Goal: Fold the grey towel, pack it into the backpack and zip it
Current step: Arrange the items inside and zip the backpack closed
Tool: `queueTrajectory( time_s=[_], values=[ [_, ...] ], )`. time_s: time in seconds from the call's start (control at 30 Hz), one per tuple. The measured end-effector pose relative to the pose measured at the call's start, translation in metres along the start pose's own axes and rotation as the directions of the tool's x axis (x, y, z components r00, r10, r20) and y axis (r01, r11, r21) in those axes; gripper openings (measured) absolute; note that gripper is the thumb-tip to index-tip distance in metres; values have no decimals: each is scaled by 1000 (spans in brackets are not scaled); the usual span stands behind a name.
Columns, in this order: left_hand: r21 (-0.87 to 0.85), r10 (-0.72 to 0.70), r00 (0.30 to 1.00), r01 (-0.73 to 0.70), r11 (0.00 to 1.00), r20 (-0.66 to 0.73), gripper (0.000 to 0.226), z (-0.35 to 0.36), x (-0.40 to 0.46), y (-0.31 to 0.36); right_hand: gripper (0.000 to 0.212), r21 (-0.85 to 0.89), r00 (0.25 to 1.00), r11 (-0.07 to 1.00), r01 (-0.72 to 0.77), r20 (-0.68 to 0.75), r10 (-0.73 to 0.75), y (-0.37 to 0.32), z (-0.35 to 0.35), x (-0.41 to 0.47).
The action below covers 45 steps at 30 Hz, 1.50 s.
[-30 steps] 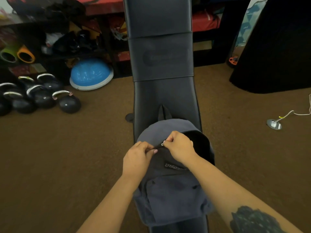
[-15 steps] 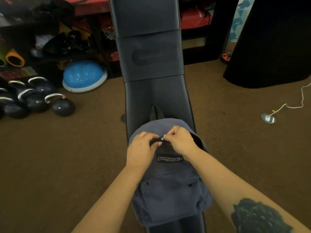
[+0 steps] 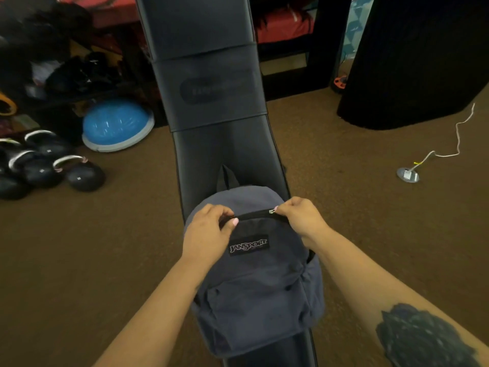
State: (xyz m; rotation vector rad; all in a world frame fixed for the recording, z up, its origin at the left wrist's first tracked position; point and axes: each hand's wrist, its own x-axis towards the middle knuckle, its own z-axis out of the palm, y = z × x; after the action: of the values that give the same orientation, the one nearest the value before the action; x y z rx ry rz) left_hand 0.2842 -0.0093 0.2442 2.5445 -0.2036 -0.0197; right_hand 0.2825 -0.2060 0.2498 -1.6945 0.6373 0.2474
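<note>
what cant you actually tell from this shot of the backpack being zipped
- Grey towel: not visible in the head view; the backpack fabric would hide it if packed.
- Zip on the right side: covered by the right hand and wrist.
- Lettering on the bench pad: too blurred to read.
- Shelf contents, top left: dark and blurred.

backpack: matt cloth | bench: smooth vinyl | zipper pull: shiny metal
</note>
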Motion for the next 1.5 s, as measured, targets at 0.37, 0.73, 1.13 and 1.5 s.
queueTrajectory(
  time_s=[0.37, 0.73, 1.13, 1.5],
  values=[
    [155, 135, 990, -138, 978, 26, 20, 29, 23, 49, 18, 66, 999, 998, 6, 35, -8, 9, -4, 8],
    [174, 114, 993, -117, 978, 23, 12, 32, 28, 47, 16, 264, 989, 953, -150, 24, 149, 46, -44, 22],
    [295, 202, 967, -239, 925, 153, 17, 60, 46, 71, 13, 337, 977, 921, -196, -18, 214, 65, -41, 34],
    [279, 197, 972, -225, 934, 125, 18, 67, 50, 64, 22, 256, 908, 887, -384, -70, 413, 116, -44, 45]
  ],
)
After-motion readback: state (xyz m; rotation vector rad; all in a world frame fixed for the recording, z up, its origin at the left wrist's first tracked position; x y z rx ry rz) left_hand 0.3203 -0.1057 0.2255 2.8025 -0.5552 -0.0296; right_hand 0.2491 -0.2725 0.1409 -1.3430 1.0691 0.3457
